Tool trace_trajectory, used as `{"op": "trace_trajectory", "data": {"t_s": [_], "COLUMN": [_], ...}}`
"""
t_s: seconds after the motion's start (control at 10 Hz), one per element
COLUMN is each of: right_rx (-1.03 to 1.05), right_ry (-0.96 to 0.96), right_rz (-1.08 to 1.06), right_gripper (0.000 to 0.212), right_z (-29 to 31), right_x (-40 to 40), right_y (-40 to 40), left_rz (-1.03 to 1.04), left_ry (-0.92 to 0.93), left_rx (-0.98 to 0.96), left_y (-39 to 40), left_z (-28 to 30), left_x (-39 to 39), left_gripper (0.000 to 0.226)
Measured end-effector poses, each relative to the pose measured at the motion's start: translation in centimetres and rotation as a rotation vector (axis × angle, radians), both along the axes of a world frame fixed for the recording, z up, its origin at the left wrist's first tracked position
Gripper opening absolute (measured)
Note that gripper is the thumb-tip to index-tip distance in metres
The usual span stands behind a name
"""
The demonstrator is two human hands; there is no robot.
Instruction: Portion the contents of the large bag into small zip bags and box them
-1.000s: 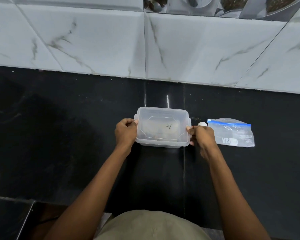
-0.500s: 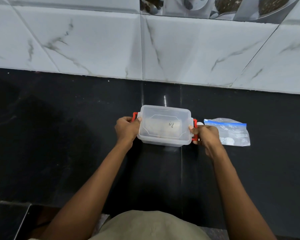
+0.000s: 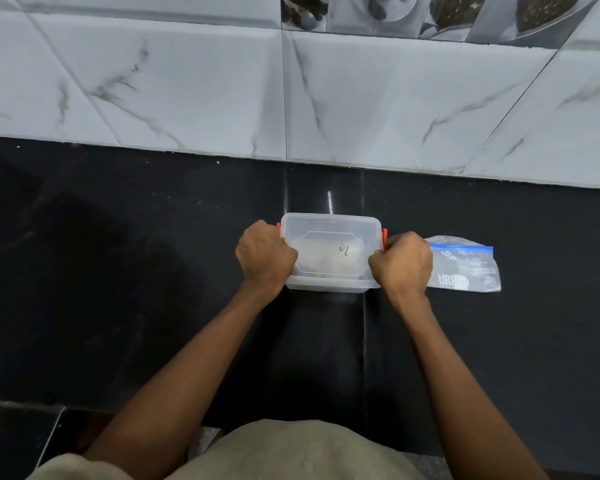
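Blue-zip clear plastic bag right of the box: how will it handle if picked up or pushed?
The clear plastic bag with the blue zip strip lies flat and wrinkled on the black countertop, so it is probably floppy and light. It looks nearly empty. A push would likely slide or crumple it; it should not roll.

From my seat I can read very little. The zip bag (image 3: pixel 465 265) lying flat on the desk (image 3: pixel 118 271) carries large white letters near its lower left corner; I make out "UR", and the rest runs under the right hand (image 3: pixel 400 263). Smaller print across its middle and under its blue strip is too blurred to read. The lid of the box (image 3: pixel 329 252) bears a short dark handwritten mark, perhaps two strokes, which I cannot decipher.
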State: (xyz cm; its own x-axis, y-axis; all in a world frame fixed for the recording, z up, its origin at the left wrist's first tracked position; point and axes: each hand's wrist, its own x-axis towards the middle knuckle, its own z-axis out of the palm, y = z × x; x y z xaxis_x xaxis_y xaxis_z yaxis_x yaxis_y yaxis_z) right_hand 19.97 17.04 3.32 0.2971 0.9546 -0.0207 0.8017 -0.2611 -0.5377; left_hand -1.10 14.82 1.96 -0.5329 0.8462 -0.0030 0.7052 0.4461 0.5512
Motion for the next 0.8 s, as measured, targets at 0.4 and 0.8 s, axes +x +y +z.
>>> {"op": "trace_trajectory", "data": {"t_s": [0.4,0.8], "right_rx": [0.164,0.042], "right_ry": [-0.252,-0.361], "right_rz": [0.407,0.449], "right_gripper": [0.058,0.071], "right_z": [-4.5,-2.2], "right_x": [-0.6,-1.0], "right_y": [-3.2,-3.5], "left_rz": [-0.454,-0.611], "left_ry": [0.225,0.343], "left_rx": [0.201,0.036], "left_y": [-3.6,-3.9], "left_z": [-3.3,-2.0], "left_x": [1.2,0.5], "left_gripper": [0.065,0.071]}}
